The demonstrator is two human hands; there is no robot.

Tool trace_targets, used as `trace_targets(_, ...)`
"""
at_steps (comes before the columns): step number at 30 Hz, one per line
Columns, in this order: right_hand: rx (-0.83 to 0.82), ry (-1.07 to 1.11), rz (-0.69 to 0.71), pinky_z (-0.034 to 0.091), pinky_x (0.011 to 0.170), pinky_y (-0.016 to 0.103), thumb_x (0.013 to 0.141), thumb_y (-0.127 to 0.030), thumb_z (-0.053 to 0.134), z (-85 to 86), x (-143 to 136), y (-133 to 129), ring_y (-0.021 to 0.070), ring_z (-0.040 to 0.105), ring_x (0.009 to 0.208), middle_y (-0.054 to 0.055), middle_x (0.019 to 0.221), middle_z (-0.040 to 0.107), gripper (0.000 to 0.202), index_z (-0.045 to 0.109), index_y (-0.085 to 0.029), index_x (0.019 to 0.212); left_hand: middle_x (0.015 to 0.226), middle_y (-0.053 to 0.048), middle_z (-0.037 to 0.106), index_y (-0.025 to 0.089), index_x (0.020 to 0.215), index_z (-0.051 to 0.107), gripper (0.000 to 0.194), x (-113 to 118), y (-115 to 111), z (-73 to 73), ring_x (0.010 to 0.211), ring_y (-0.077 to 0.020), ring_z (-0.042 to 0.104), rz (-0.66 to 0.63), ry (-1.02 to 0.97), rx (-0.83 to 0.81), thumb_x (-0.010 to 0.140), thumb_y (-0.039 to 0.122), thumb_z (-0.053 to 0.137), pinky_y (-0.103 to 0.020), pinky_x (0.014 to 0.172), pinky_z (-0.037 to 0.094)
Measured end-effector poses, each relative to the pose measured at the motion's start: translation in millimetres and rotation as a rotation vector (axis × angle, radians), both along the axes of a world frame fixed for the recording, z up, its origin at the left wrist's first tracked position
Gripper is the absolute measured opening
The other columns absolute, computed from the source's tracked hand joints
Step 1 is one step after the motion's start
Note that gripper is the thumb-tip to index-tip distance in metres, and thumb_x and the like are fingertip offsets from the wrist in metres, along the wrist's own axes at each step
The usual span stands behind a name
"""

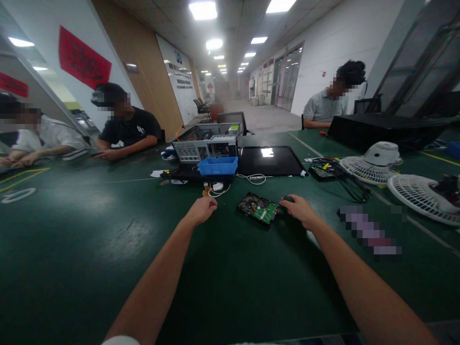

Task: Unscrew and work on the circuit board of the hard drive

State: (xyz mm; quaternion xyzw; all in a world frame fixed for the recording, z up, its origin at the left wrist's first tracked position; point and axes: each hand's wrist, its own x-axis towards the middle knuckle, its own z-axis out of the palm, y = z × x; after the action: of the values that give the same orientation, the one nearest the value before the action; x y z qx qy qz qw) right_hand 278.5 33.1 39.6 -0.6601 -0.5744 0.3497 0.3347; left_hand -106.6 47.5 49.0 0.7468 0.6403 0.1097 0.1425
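Observation:
A hard drive [258, 209] lies on the green table with its green circuit board facing up. Just right of it, my right hand [297, 210] is closed round what looks like a screwdriver [288, 198], its dark green handle partly hidden by the fingers. My left hand [203, 211] is apart from the drive on its left side, thumb and fingers pinched together. Whatever sits in that pinch is too small to make out. Tiny dark specks, perhaps screws [222, 203], lie on the table beside the left fingertips.
Ahead stand a blue bin [218, 166], an open computer case [206, 143] and a flat black screen [271, 161]. A white cable [257, 179] lies before them. At right are another circuit board [325, 171], black cables and white fan parts [381, 163]. Several people sit around the table.

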Motion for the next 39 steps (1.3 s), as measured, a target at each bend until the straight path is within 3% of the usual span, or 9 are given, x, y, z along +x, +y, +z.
trace_targets(6,-0.152,0.298,0.081,0.027,0.045,0.020,0.075,-0.032,0.070,1.9,-1,-2,0.0092,0.044,0.053,-0.003,0.067,0.055,0.035,0.067,-0.017,0.106,0.098,-0.004,0.075,0.021,0.098,0.073,0.011,13,-1,-3.1,0.093,-0.0199,0.070,-0.036,-0.023,-0.012,0.088,0.025,0.069,-0.027,0.081,0.051)
trace_targets(21,-0.170,0.255,0.145,0.024,0.045,0.020,0.076,-0.032,0.066,-3.1,0,-2,0.0083,0.037,0.049,-0.006,0.055,0.044,0.025,0.067,-0.014,0.094,0.098,-0.008,0.074,0.019,0.093,0.071,0.010,21,-2,-8.6,0.095,-0.0222,0.069,0.017,0.032,0.013,0.091,0.021,0.061,-0.029,0.084,0.050)
trace_targets(28,-0.221,0.190,0.205,0.025,0.044,0.020,0.079,-0.040,0.068,5.0,3,-7,0.0080,0.040,0.051,-0.003,0.063,0.052,0.026,0.063,-0.016,0.088,0.093,-0.008,0.073,0.018,0.090,0.070,0.011,28,-6,-4.3,0.090,-0.0217,0.069,0.000,0.030,0.015,0.092,0.020,0.059,-0.029,0.081,0.049)
trace_targets(34,-0.288,0.149,0.347,0.024,0.043,0.022,0.080,-0.053,0.071,14.6,1,-15,0.0080,0.039,0.048,-0.002,0.055,0.052,0.040,0.059,-0.016,0.072,0.099,-0.006,0.070,0.019,0.096,0.069,0.015,51,-19,13.6,0.091,-0.0198,0.066,-0.132,-0.030,0.076,0.095,0.024,0.054,-0.029,0.081,0.049)
trace_targets(39,-0.354,0.166,0.524,0.022,0.043,0.024,0.079,-0.057,0.072,27.8,-8,-26,0.0072,0.038,0.047,0.005,0.066,0.065,0.045,0.063,-0.014,0.070,0.100,-0.005,0.065,0.020,0.097,0.067,0.015,81,-37,15.8,0.088,-0.0178,0.063,-0.339,-0.116,0.125,0.096,0.026,0.054,-0.029,0.080,0.049)
